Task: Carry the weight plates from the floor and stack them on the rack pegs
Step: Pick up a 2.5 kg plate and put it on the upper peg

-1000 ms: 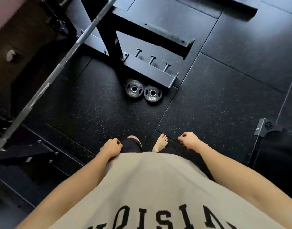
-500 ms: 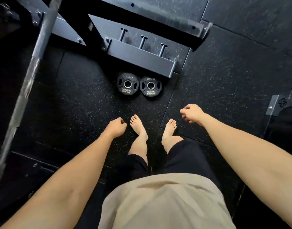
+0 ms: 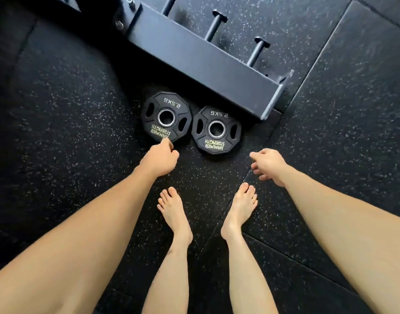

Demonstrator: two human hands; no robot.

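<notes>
Two black 2.5KG plates lay flat on the floor point(image 3: 58, 109), side by side, rims touching or nearly so, just in front of the rack base beam point(image 3: 201, 62). Left plate point(image 3: 166, 117) w/ steel center ring and green-ish "HAMMER STRENGTH" lettering; right plate point(image 3: 216, 129) same type, lettering white. Rack pegs stuck out behind the beam: middle peg point(image 3: 213, 26), right peg point(image 3: 257, 51), a third cut off at the top edge. None carried a plate.

Left hand point(image 3: 159, 158) reached down over near rim of left plate, fingers curled loosely, index tip at or on the rim; contact hard to confirm, nothing held. Right hand point(image 3: 268, 164) hung near right plate but apart from it, fingers relaxed and slightly spread, holding nothing.

Person stood barefoot, left foot point(image 3: 174, 214) and right foot point(image 3: 239, 209) on speckled black rubber floor tiles, toes pointing at the plates. Seam between tiles ran diagonally under right foot.
</notes>
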